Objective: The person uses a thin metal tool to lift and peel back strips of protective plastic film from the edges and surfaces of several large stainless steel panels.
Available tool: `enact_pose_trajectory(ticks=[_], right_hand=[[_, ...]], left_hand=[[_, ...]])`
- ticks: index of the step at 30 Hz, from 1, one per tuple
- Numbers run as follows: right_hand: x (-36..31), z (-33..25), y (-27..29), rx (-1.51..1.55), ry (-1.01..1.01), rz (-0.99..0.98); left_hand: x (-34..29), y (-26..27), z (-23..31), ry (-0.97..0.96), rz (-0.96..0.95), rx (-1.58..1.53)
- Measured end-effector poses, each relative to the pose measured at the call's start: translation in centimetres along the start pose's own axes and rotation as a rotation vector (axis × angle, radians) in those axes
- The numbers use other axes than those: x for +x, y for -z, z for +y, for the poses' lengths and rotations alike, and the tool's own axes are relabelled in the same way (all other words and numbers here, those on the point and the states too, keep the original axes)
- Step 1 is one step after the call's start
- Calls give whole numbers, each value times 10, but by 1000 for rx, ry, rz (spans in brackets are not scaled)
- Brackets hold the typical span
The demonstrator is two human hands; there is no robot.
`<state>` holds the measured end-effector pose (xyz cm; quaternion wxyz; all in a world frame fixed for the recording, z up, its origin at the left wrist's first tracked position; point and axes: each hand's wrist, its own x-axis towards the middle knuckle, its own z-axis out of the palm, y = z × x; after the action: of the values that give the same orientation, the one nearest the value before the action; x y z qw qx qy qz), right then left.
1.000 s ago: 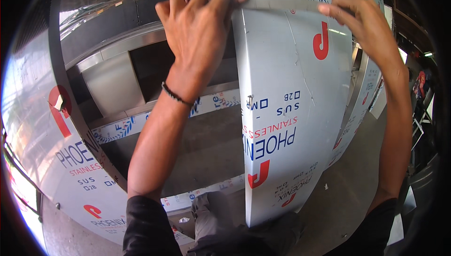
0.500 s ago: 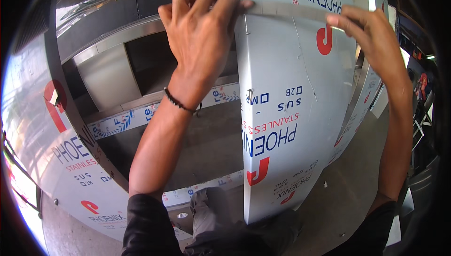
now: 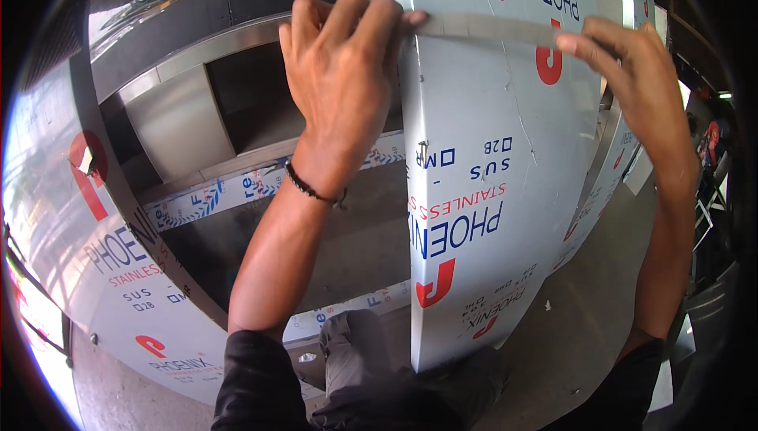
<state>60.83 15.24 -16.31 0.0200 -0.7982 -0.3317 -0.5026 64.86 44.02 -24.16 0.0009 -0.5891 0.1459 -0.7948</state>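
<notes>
My left hand (image 3: 339,67) is closed at the left end of a thin grey strip (image 3: 489,28), by the upright edge of a film-covered stainless steel panel (image 3: 466,289). Thumb and fingers of my right hand (image 3: 632,63) pinch the strip's other end. The strip runs almost level across the panel's face, and whether it is tape or a metal rule I cannot make out. White film with blue and red print covers the panel. A thin crack-like line runs down the film below the strip.
Left of the panel is an open steel cabinet frame with a plain metal plate (image 3: 180,119) inside. Another film-covered panel (image 3: 118,265) stands at the far left. My legs (image 3: 351,360) are below, on a grey floor (image 3: 545,352) with small scraps.
Both hands and the strip have moved a little down along the panel. The hold on the strip looks the same.
</notes>
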Motion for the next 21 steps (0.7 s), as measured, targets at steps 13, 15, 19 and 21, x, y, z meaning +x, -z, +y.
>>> enact_pose_trajectory(ticks=[13,15,19,21], right_hand=[[-15,-17,-2,-66,-66,37],[-13,-18,-2,-61,-123,-27],[-39,-11,-19,-44,-18,-33],[-55,-20,-19,-25,12,-57]], left_hand=[[-11,5,1,11,29,-93],[-12,4,0,18,31,-123],[-37,20,16,66,-24,-217],[-53,29,28,102,-46,-224]])
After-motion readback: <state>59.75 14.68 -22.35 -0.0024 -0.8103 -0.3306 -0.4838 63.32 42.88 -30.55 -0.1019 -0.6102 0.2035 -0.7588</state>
